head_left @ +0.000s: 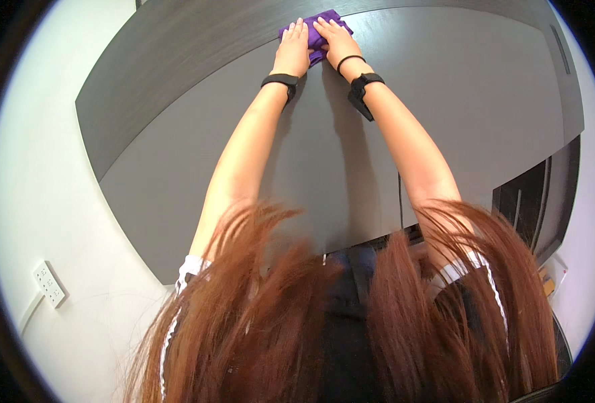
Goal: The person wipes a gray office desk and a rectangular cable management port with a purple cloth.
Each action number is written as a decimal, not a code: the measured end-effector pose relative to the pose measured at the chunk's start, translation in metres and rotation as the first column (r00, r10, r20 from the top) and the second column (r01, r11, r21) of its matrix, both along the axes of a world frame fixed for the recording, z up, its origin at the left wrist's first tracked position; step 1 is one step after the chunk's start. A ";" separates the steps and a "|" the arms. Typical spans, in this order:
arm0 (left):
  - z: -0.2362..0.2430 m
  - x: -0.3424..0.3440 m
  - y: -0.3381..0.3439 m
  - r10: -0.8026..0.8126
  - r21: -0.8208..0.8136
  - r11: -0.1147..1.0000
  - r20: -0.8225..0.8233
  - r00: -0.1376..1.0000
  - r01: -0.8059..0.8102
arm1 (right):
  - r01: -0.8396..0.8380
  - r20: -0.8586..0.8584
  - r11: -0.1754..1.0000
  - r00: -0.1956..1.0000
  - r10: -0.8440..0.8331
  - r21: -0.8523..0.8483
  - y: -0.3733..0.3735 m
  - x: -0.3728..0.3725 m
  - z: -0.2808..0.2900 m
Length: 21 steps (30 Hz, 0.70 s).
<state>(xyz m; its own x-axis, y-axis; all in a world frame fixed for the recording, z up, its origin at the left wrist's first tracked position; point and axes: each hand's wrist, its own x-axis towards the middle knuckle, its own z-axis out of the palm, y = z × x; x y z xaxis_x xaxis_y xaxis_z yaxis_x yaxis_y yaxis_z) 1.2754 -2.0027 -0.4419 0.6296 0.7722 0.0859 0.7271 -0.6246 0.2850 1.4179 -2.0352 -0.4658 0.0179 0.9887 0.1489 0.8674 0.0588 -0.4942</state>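
A folded purple cloth [315,39] lies on the grey surface [445,94], against its raised far border. My left hand [293,50] rests flat on the cloth's left part, its fingers stretched out and pointing away from me. On the right part, my right hand [339,43] lies with fingers extended too. Both arms reach far forward, and the hands cover much of the cloth. Black bands circle both wrists, and a thin dark band sits above the one on the right.
A dark grey upright panel [170,74] curves along the far and left edges. White wall flanks the left side, with a white power strip [49,284] and its cable. At the right are dark open compartments [529,201]. My long hair hangs over the near edge.
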 end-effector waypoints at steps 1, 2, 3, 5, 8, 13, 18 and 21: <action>0.004 -0.007 -0.009 0.000 0.003 1.000 0.016 1.000 0.000 | -0.010 0.008 1.000 1.000 0.010 0.009 -0.008 -0.007 0.004; 0.007 -0.015 -0.018 0.006 -0.014 1.000 0.027 1.000 -0.006 | -0.012 -0.009 1.000 1.000 0.012 0.008 -0.018 -0.016 0.008; 0.012 -0.021 -0.028 0.009 0.029 1.000 0.001 1.000 -0.009 | -0.022 0.024 1.000 0.999 0.022 0.007 -0.025 -0.022 0.013; 0.017 -0.035 -0.046 0.029 0.032 0.999 -0.013 1.000 -0.028 | -0.027 0.003 1.000 1.000 0.027 0.005 -0.043 -0.039 0.020; 0.021 -0.052 -0.073 0.046 0.048 0.998 0.030 0.998 -0.047 | -0.039 0.012 0.999 0.999 0.039 -0.004 -0.068 -0.055 0.029; 0.022 -0.071 -0.113 0.045 0.071 0.996 0.018 0.999 -0.046 | -0.038 -0.006 0.999 0.999 0.038 -0.026 -0.113 -0.075 0.041; 0.026 -0.086 -0.183 0.008 -0.030 1.000 0.029 1.000 -0.007 | -0.017 0.036 0.998 0.999 0.019 -0.060 -0.186 -0.090 0.035; 0.012 -0.094 -0.220 -0.018 0.000 1.000 0.022 1.000 0.018 | 0.019 0.036 0.989 0.999 -0.013 -0.150 -0.226 -0.097 0.036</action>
